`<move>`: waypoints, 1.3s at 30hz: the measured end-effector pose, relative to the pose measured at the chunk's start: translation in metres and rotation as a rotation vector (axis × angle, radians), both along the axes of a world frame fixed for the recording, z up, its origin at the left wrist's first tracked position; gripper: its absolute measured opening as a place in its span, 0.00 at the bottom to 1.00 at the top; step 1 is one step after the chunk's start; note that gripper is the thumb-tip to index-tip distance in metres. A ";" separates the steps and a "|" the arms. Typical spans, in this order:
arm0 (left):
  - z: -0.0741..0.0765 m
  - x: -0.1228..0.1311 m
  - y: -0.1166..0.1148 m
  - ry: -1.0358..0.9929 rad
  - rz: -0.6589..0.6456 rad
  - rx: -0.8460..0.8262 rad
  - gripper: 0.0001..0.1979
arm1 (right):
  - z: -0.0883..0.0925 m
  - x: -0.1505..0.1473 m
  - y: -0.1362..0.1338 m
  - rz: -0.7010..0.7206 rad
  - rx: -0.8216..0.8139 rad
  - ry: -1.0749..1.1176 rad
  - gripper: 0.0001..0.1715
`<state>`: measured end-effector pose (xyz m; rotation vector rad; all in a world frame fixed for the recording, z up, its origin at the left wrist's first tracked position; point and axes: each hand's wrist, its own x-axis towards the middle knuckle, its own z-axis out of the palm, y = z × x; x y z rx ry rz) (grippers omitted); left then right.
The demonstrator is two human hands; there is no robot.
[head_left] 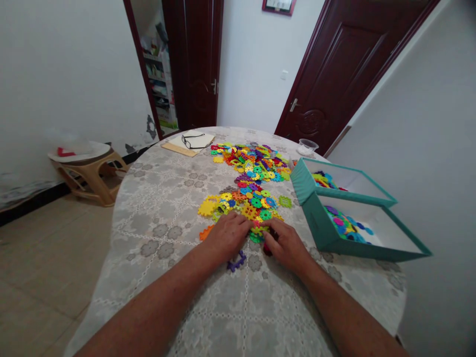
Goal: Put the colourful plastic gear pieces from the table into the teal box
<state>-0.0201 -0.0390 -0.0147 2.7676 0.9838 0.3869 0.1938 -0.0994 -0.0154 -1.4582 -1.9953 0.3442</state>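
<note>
My left hand is at the near edge of a pile of colourful plastic gear pieces, fingers curled and pointing right. Facing it, my right hand has its thumb and index finger bent inward. The fingertips of both hands meet at a small yellow-green gear piece, partly hidden by the fingers. Green pieces lie just below it, and a dark red piece shows under my right hand. Near my left wrist are a purple square frame piece and an orange piece.
A larger heap of gear pieces spreads farther back. On the right stands an open teal box with more pieces inside. Glasses rest on papers at back left; a clear plastic tub is at back right. A plastic stool stands left.
</note>
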 end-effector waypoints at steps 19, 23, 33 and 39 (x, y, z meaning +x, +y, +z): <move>0.023 -0.034 0.024 -0.545 0.356 -0.151 0.14 | -0.013 0.041 0.020 -0.377 0.098 -0.082 0.16; 0.030 -0.050 0.038 -0.701 0.541 -0.311 0.15 | -0.015 0.028 0.025 -0.261 0.137 -0.165 0.14; 0.041 -0.038 0.026 -0.811 0.533 -0.648 0.14 | 0.004 0.008 0.005 0.078 0.182 -0.072 0.12; 0.027 -0.004 -0.001 -0.766 0.286 -0.896 0.10 | 0.019 -0.008 -0.010 0.203 0.219 -0.009 0.16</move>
